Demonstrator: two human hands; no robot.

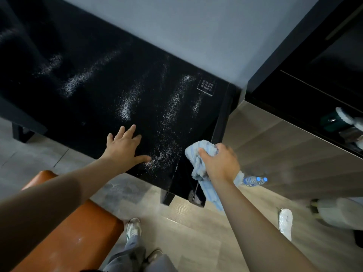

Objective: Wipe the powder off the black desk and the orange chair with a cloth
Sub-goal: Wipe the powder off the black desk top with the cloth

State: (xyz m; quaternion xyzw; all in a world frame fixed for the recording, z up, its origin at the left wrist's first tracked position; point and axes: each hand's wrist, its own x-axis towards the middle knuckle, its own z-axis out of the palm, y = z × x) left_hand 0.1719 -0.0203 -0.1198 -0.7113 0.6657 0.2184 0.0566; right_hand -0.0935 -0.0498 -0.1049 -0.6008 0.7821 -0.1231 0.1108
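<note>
The black desk [94, 114] fills the upper left and carries streaks of white powder [125, 107] across its top. My left hand [123, 148] lies flat on the desk near its front edge, fingers spread, just left of a powder patch. My right hand [220, 161] grips a bunched light-blue cloth [196, 156] at the desk's front right corner, and part of the cloth hangs down below the edge. The orange chair [78, 228] sits at the lower left, partly under my left arm, with faint powder on its seat.
A small white-lettered label [205, 87] lies at the desk's back right corner. A plastic water bottle [253, 180] lies on the wooden floor to the right. Dark shelving [314, 85] stands at the right, a white slipper [285, 222] below it. My shoes [133, 228] are at the bottom.
</note>
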